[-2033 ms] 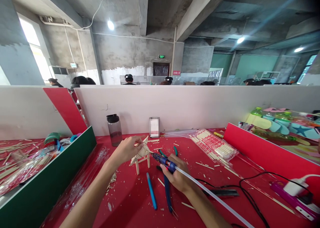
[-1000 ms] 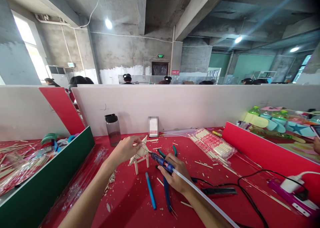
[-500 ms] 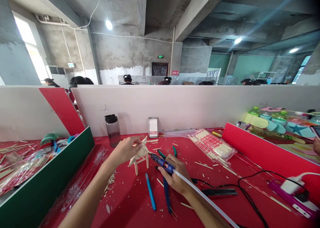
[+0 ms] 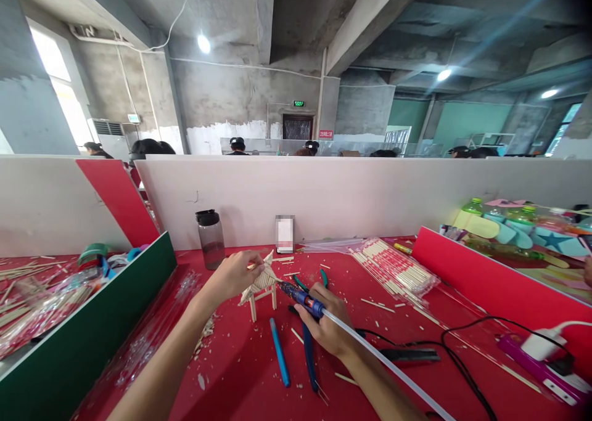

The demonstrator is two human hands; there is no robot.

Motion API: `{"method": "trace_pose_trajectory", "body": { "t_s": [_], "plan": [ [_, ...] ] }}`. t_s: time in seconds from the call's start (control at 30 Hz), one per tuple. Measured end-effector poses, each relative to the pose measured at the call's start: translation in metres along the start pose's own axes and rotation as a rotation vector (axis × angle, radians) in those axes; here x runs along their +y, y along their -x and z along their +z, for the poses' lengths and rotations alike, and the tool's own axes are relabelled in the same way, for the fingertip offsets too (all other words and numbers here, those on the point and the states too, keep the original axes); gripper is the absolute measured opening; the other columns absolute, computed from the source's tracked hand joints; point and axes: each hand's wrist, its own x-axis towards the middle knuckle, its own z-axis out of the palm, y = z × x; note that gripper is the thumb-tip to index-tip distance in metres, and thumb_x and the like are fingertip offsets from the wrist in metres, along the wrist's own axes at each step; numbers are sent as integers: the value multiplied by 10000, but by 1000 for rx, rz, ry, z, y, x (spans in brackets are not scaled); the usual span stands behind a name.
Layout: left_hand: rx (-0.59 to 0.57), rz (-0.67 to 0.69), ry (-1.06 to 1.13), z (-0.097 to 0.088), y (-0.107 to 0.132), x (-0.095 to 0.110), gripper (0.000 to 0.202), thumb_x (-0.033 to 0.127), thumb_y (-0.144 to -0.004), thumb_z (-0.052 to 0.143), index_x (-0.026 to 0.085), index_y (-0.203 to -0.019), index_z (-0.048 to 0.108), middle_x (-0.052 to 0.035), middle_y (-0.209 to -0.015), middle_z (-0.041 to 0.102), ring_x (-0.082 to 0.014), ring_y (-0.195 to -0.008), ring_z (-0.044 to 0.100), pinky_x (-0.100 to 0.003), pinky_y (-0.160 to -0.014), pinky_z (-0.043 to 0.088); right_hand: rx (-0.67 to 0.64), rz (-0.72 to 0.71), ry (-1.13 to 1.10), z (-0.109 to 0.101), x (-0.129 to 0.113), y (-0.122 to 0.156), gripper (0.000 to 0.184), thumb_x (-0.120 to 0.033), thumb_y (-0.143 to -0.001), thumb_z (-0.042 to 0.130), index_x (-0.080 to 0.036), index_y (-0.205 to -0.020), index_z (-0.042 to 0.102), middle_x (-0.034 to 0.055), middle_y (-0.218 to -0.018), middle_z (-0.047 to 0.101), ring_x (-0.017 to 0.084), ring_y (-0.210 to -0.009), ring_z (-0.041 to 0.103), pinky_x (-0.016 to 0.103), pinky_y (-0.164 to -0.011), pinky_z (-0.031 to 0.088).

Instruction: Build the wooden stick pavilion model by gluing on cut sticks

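A small model made of wooden sticks (image 4: 263,283) stands on legs on the red tabletop, with a pointed piece rising at its top. My left hand (image 4: 237,277) reaches in from the left, its fingers pinched on the upper part of the model and partly hiding it. Wrapped in my right hand (image 4: 330,323) is a dark blue glue gun (image 4: 303,299), a long pale glue stick (image 4: 383,362) trailing from its back. The gun's nozzle meets the model's right side; whether it touches I cannot tell. Just below lie a blue pen (image 4: 280,353) and blue-handled pliers (image 4: 309,356).
A dark bottle (image 4: 210,239) and a propped phone (image 4: 285,235) stand by the white partition (image 4: 351,193). Bundled sticks (image 4: 398,270) lie right of them. A black cable (image 4: 444,341) runs to a purple power strip (image 4: 536,365). Green (image 4: 92,322) and red (image 4: 490,276) boards flank the table.
Both hands, the glue gun and the stick model keep nearly the same places relative to each other. The whole view has shifted slightly.
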Motion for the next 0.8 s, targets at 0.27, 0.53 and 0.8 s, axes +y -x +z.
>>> {"method": "trace_pose_trajectory", "body": {
  "t_s": [0.27,0.53,0.8],
  "plan": [
    [-4,-3,-5,2,-1,-3,264,363,-884,495,218,-943,708,-68,-937,762,-243,-870,684,-289,-722,447,12,-11,45,4,-1,0,265,-395,-954,545,-215,-759,543,33,-792,585,175,-721,596,266,-636,429],
    [-2,-4,-31,1,0,-1,256,357,-891,491,224,-943,704,-65,-948,765,-247,-871,693,-278,-688,436,28,-18,13,1,-4,-1,276,-388,-952,543,-222,-733,518,27,-764,569,169,-693,591,258,-620,435],
    [-9,-4,-9,-2,1,2,269,364,-892,481,220,-935,704,-69,-974,762,-255,-893,692,-285,-695,459,-6,-21,-47,-4,-3,1,160,-348,-933,575,-214,-847,589,34,-847,594,172,-756,609,258,-671,460]
  ]
}}
